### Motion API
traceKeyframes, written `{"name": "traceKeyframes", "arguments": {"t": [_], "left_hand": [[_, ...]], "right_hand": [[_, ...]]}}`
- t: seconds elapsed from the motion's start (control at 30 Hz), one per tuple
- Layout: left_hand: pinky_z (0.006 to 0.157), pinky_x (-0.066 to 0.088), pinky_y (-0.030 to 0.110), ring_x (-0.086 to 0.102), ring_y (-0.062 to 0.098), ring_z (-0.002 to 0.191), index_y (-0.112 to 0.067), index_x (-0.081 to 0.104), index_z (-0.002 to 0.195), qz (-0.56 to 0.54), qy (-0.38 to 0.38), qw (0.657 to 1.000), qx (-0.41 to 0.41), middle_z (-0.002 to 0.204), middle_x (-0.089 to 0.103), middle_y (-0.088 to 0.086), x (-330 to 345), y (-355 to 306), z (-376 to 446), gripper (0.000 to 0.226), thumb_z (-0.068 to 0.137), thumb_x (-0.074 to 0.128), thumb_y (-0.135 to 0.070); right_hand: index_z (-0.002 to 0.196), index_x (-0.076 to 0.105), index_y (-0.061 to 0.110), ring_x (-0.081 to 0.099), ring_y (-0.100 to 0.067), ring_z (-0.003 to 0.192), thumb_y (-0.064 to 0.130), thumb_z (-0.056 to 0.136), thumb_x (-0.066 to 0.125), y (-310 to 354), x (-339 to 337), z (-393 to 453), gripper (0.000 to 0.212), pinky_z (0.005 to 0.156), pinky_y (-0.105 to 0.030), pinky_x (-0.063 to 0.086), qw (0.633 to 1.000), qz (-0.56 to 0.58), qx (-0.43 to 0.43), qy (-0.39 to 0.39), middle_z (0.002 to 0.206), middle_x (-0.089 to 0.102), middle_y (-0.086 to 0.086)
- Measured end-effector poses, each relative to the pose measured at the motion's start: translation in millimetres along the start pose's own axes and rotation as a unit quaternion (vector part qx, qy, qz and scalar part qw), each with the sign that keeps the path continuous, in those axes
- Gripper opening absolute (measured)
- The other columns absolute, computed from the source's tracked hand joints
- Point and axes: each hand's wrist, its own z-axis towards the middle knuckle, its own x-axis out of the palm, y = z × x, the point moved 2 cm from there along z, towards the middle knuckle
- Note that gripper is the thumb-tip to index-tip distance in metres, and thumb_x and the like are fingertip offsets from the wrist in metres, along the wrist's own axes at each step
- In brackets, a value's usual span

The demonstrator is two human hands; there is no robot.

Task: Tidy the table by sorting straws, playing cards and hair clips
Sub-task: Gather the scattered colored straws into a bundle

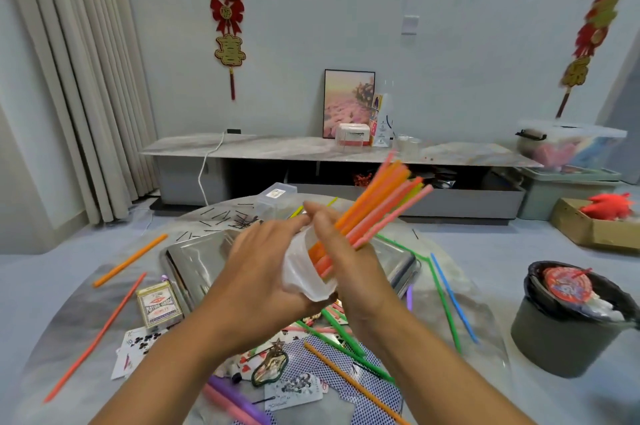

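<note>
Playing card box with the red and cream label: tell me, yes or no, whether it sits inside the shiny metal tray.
No. The playing card box with the red and cream label rests on the table left of the shiny metal tray.

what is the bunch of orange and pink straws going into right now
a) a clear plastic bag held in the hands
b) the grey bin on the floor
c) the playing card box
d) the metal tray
a: the bunch of straws has its lower ends inside a clear plastic bag, which the left hand cups while the right hand has its grip on the straws, above the metal tray.
</note>
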Motion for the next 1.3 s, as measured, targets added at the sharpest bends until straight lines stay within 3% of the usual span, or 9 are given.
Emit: {"name": "traceKeyframes", "arguments": {"t": [0.2, 0.37, 0.5, 0.6, 0.73, 0.9, 1.13, 1.2, 1.3], "left_hand": [[0.109, 0.026, 0.032, 0.038, 0.000, 0.124, -0.043, 0.034, 0.141, 0.007, -0.029, 0.999, -0.029, 0.128, 0.045, -0.026, -15, 1, 5, 0.090, 0.061, 0.065, -0.071], [0.100, 0.027, 0.026, 0.042, 0.007, 0.115, -0.035, 0.037, 0.142, 0.066, -0.071, 0.995, -0.013, 0.123, 0.052, -0.015, -31, -5, 7, 0.092, 0.061, 0.069, -0.064], [0.087, 0.035, 0.033, 0.052, 0.015, 0.100, -0.034, 0.044, 0.128, 0.136, -0.043, 0.989, -0.027, 0.102, 0.055, -0.015, -36, -1, 15, 0.069, 0.065, 0.063, -0.054], [0.099, 0.032, 0.038, 0.046, 0.017, 0.108, -0.030, 0.040, 0.139, 0.182, -0.028, 0.983, -0.028, 0.112, 0.055, -0.009, -36, 13, 10, 0.079, 0.067, 0.061, -0.056], [0.115, 0.006, 0.038, 0.033, 0.021, 0.128, -0.026, 0.022, 0.152, 0.202, 0.057, 0.977, -0.027, 0.130, 0.044, -0.002, -22, 24, -9, 0.095, 0.071, 0.070, -0.040], [0.120, -0.005, 0.040, 0.014, 0.016, 0.143, -0.025, -0.005, 0.154, 0.237, 0.242, 0.938, -0.073, 0.152, 0.023, -0.005, 17, 39, -35, 0.105, 0.080, 0.068, -0.027], [0.121, 0.006, 0.039, 0.006, 0.006, 0.145, -0.035, 0.010, 0.153, 0.042, 0.328, 0.932, -0.146, 0.157, 0.015, -0.014, 21, 57, -60, 0.112, 0.067, 0.080, -0.055], [0.119, 0.020, 0.035, 0.022, 0.009, 0.144, -0.034, 0.025, 0.151, -0.061, 0.281, 0.933, -0.217, 0.154, 0.027, -0.013, 10, 71, -56, 0.097, 0.072, 0.076, -0.058], [0.100, 0.044, 0.031, 0.056, 0.016, 0.118, -0.021, 0.050, 0.140, -0.058, 0.074, 0.939, -0.332, 0.133, 0.057, -0.003, -8, 121, -54, 0.058, 0.086, 0.070, -0.034]], "right_hand": [[0.143, 0.020, 0.055, 0.059, 0.005, 0.113, 0.039, 0.067, 0.078, 17, -2, 8, 0.097, 0.085, -0.019, 0.054, 0.996, 0.017, -0.074, -0.049, 0.141, 0.044, 0.011], [0.148, 0.029, 0.042, 0.040, 0.007, 0.134, 0.043, 0.098, 0.044, 30, 5, 3, 0.052, 0.116, -0.032, 0.034, 0.977, -0.137, -0.166, -0.009, 0.148, 0.039, 0.021], [0.153, 0.020, 0.036, 0.015, 0.020, 0.138, 0.053, 0.098, 0.028, 22, 20, -11, 0.059, 0.120, -0.020, 0.013, 0.951, -0.257, -0.099, 0.140, 0.151, 0.019, 0.032], [0.152, 0.024, 0.041, 0.039, 0.022, 0.122, 0.061, 0.092, 0.036, 17, 21, -12, 0.064, 0.111, -0.021, 0.029, 0.971, -0.201, -0.066, 0.113, 0.141, 0.038, 0.032], [0.130, 0.048, 0.036, 0.072, -0.015, 0.092, 0.041, 0.089, 0.068, -10, 19, -10, 0.046, 0.077, -0.036, 0.059, 0.989, -0.127, 0.052, 0.060, 0.101, 0.072, 0.003], [0.113, 0.049, 0.026, 0.072, -0.030, 0.088, 0.015, 0.090, 0.066, -69, 9, -18, 0.031, 0.071, -0.054, 0.060, 0.973, -0.087, 0.211, -0.045, 0.104, 0.069, -0.012], [0.111, 0.050, 0.028, 0.069, -0.036, 0.081, -0.010, 0.085, 0.057, -119, -17, -30, 0.047, 0.069, -0.055, 0.059, 0.940, -0.092, 0.311, -0.107, 0.108, 0.066, -0.020], [0.112, 0.053, 0.027, 0.071, -0.040, 0.082, -0.007, 0.084, 0.061, -127, -22, -33, 0.044, 0.069, -0.057, 0.059, 0.932, -0.115, 0.328, -0.103, 0.103, 0.069, -0.021], [0.121, 0.051, 0.022, 0.069, -0.036, 0.080, -0.003, 0.090, 0.055, -131, -30, -35, 0.041, 0.058, -0.038, 0.060, 0.920, -0.190, 0.332, -0.079, 0.101, 0.068, -0.020]]}}
